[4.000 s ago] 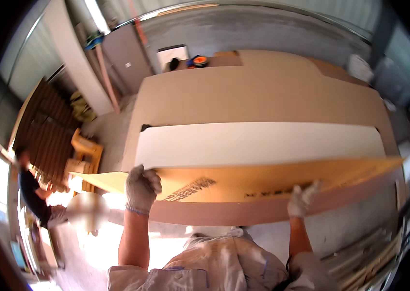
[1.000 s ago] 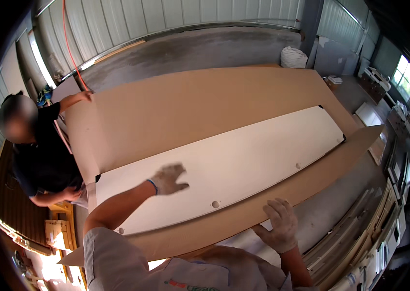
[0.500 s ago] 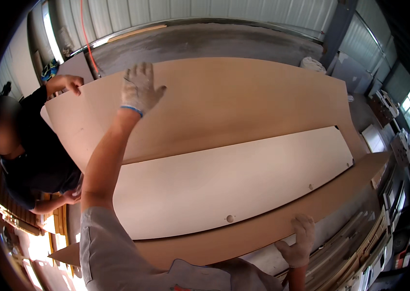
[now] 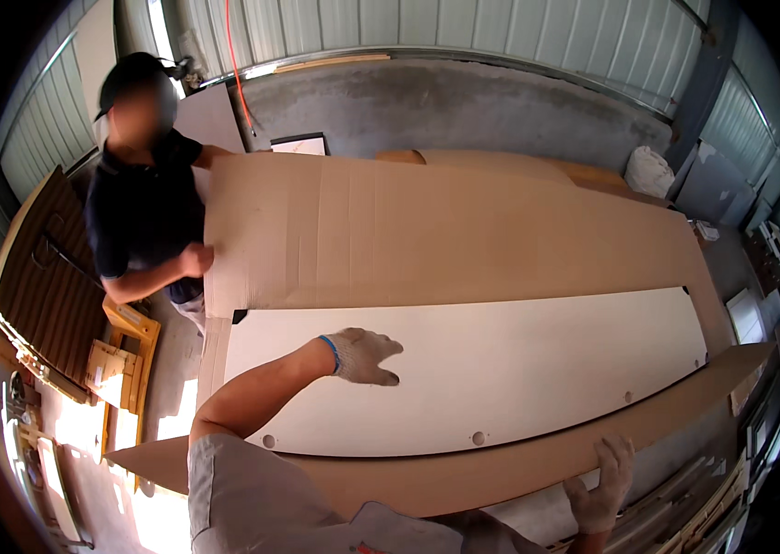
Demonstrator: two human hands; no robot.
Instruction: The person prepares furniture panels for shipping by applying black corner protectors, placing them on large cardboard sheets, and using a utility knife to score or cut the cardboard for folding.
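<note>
A long white panel (image 4: 464, 355) with black corner pieces lies on opened brown cardboard (image 4: 427, 235). My left hand (image 4: 364, 357), in a pale knitted glove with a blue cuff, is over the panel's left half. Its fingers are stretched out and hold nothing; whether the palm touches the panel I cannot tell. Along the near side runs a narrow cardboard flap (image 4: 390, 485). At its outer edge is my gloved right hand (image 4: 600, 485), thumb apart from the fingers, with the fingertips over the edge. Round holes (image 4: 478, 438) show near the panel's front edge.
A co-worker (image 4: 145, 194) in a dark shirt stands at the left, both hands at the cardboard's left side. Slatted brown boards (image 4: 53, 277) and a yellow wooden frame (image 4: 136, 369) are behind. Long strips (image 4: 676, 503) lie at the lower right; a white sack (image 4: 650, 172) stands far right.
My left hand has come down from the far brown sheet to over the white panel. The view has shifted, showing more of the co-worker and the creased cardboard. My right hand stays by the near flap.
</note>
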